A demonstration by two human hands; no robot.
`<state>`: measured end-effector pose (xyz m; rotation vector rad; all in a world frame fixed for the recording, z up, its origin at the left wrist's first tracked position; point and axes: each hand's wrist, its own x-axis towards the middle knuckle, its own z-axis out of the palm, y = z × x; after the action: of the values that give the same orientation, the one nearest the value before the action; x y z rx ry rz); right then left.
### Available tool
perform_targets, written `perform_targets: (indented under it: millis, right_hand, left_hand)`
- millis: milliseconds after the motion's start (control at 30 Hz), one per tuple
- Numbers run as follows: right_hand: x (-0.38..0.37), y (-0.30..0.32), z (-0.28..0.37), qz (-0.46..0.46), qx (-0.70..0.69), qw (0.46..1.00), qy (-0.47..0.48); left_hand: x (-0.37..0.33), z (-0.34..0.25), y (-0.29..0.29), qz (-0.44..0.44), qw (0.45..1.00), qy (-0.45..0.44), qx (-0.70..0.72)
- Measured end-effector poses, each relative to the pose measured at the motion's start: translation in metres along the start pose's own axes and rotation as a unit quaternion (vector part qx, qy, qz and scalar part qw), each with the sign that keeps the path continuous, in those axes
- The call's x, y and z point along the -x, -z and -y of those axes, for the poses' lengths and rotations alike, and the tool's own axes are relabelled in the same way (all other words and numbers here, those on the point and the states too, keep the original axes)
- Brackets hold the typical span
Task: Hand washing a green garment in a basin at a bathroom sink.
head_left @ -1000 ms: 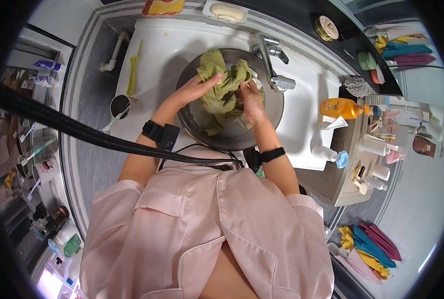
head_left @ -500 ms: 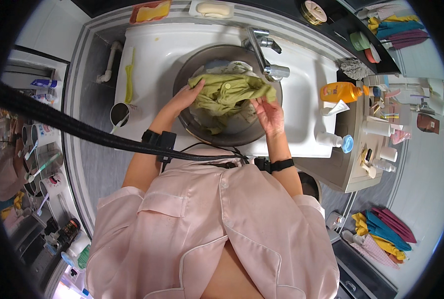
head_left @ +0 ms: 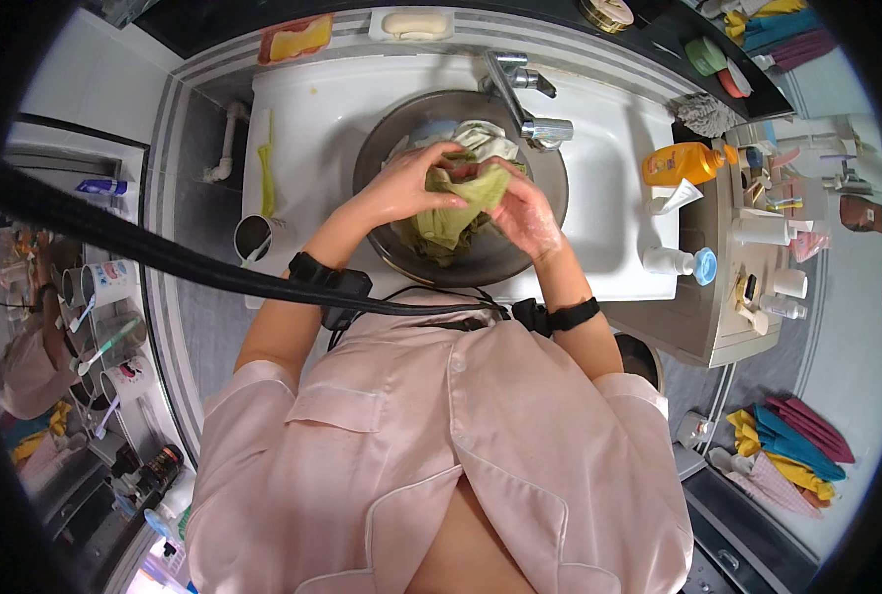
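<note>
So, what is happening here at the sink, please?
A person stands at a white sink and works a wet green cloth with both bare hands. The left hand grips the cloth from above, and the right hand holds it from the side. The cloth is bunched up over a dark round basin under the tap. An orange bottle lies on the counter to the right.

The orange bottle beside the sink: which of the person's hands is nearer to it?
Right. The right hand grips the green cloth over the basin, on the side toward the orange bottle; the left hand holds the cloth's far side, farther away.
</note>
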<state>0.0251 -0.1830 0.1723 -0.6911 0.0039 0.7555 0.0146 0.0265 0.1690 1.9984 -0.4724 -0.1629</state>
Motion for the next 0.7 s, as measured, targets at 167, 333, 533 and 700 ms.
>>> perform_targets:
  millis: [167, 333, 533, 700]
  right_hand:
    - [-0.005, -0.025, 0.004, -0.002, 0.244, 0.968, 0.063]
    - [-0.010, -0.034, 0.005, -0.100, 0.218, 0.961, 0.137]
    - [-0.011, -0.031, 0.014, -0.135, 0.198, 0.970, 0.038]
    - [0.000, -0.020, 0.013, -0.095, 0.053, 0.994, 0.004]
  left_hand:
    - [-0.005, -0.004, 0.018, 0.016, 0.980, -0.015, -0.199]
    - [-0.001, -0.028, 0.028, -0.059, 0.965, -0.002, -0.255]
    - [0.010, -0.044, 0.028, 0.053, 0.987, 0.107, -0.108]
    - [0.009, -0.026, 0.020, 0.067, 0.980, 0.188, 0.025]
